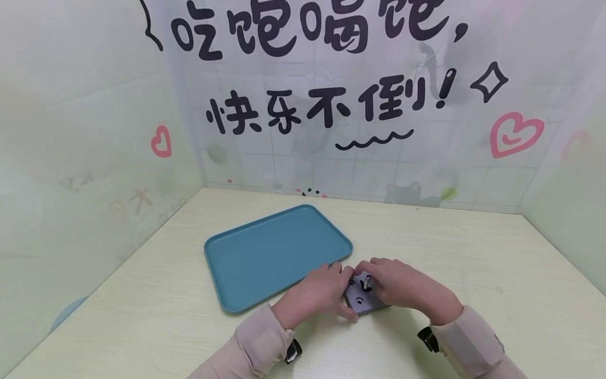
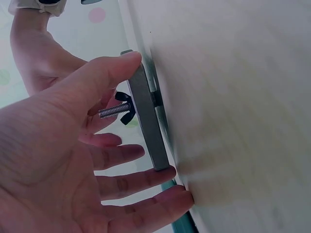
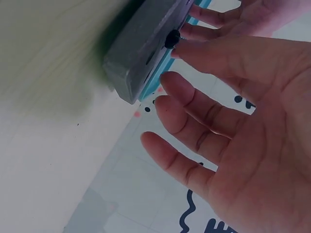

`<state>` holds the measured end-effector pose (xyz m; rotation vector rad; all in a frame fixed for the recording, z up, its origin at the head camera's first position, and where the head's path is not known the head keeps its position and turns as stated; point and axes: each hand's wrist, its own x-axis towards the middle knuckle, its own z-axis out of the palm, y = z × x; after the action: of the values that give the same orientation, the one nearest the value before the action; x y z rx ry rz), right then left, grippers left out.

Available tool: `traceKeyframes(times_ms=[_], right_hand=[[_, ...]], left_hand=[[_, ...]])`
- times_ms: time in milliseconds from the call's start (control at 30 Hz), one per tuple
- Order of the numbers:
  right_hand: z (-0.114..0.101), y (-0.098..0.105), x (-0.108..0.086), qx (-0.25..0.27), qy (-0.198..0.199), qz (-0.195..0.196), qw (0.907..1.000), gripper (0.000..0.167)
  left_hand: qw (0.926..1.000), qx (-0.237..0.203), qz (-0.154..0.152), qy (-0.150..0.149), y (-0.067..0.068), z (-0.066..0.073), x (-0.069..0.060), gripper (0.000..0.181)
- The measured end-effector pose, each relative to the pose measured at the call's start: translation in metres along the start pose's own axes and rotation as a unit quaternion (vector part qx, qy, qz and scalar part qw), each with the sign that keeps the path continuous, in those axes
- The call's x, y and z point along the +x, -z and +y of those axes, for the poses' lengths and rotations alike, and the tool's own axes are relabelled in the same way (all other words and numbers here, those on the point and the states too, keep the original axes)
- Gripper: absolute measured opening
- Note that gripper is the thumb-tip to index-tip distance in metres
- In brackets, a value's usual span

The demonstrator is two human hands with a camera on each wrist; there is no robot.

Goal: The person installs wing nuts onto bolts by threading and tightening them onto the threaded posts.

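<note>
A thick grey metal plate (image 1: 371,301) with round holes is held just over the table, in front of the tray. My left hand (image 1: 319,291) grips it by its edges, thumb on one side and fingertips on the other. A threaded bolt (image 2: 112,111) sticks out of the plate and carries a black wing nut (image 2: 128,117). My right hand (image 1: 404,284) is at the wing nut, its thumb and forefinger pinching there; its other fingers (image 3: 170,114) extend loosely off the plate. The fingers partly hide the nut in the head view.
A blue rectangular tray (image 1: 274,252) lies on the pale wooden table (image 1: 450,247), behind and left of the plate. Printed curtains (image 1: 303,158) enclose the table at the back and sides. A rounded blue shape (image 1: 68,313) shows at the left table edge.
</note>
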<state>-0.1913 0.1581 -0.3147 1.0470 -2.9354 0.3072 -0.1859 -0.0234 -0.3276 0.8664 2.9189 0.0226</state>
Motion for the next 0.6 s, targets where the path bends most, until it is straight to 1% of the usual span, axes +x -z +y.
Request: traceKeyframes(times_ms=[67,133,333,467,533,567,600], right_hand=[[0.0013,-0.0010,0.0001,-0.004,0.018,0.001,0.9998,0.031],[0.0021,-0.0019,0.0002,-0.003,0.026,0.003,0.9997,0.031],[0.0033,-0.0020,0.0009,-0.002,0.025,-0.001,0.9997,0.030],[0.0024,-0.0024,0.0022,-0.006,0.007,-0.008,0.9999,0.021],[0.0013,-0.0030,0.0034,-0.013,-0.010,-0.011,0.9998,0.013],[0.0007,-0.0034,0.0042,-0.018,-0.021,-0.013,0.9995,0.011],[0.0002,-0.0039,0.0047,-0.022,-0.032,-0.014,0.9991,0.012]], left_hand=[[1.0000,0.001,0.000,-0.002,0.0000,-0.0002,0.0000,0.080],[1.0000,0.002,0.001,-0.005,0.0000,-0.0003,0.0000,0.079],[1.0000,0.000,0.000,-0.004,-0.0005,-0.0005,0.0008,0.078],[1.0000,0.000,-0.002,-0.003,-0.0006,-0.0006,0.0014,0.079],[1.0000,-0.001,-0.001,-0.003,-0.0006,-0.0005,0.0015,0.080],[1.0000,-0.001,0.000,-0.003,-0.0006,-0.0005,0.0015,0.080],[1.0000,-0.001,0.000,-0.003,-0.0005,-0.0003,0.0015,0.081]])
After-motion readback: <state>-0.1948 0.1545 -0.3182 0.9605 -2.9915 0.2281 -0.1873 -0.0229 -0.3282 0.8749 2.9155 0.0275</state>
